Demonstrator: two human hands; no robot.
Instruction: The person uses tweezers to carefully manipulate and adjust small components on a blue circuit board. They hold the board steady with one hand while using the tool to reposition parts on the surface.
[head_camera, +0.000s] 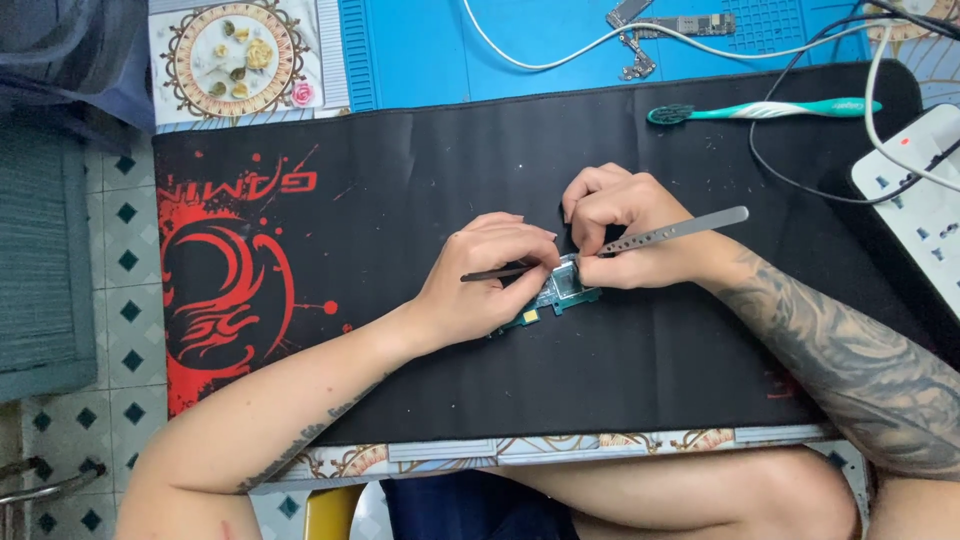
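1. Far left, tiled floor (110, 300) runs beside the counter, and a black desk mat with a red swirling print (240, 290) covers most of the counter (700, 440).
2. Up at the top left, an ornate round-patterned tile (235, 60) sits next to a blue repair mat (430, 45).
3. Now the left hand (480, 285): fingers curled narrow, pinching a thin dark tool (492, 273) that lies almost level and points left.
4. Right under both hands, near the middle of the black mat, lies a small green circuit board (558, 298); the left hand's fingers press on its left part.
5. The right hand (620, 235) meets it there, fingers closed on silver tweezers (675, 231), tips down at the board's metal shield, handle angled up to the right.
6. Above, on the blue mat, another bare circuit board (665, 25) lies under a white cable (560, 55).
7. Further right, a teal toothbrush (765, 110) rests on the black mat's top edge.
8. Far right, a white power strip (915, 190) with black cords (800, 170) looping past it.
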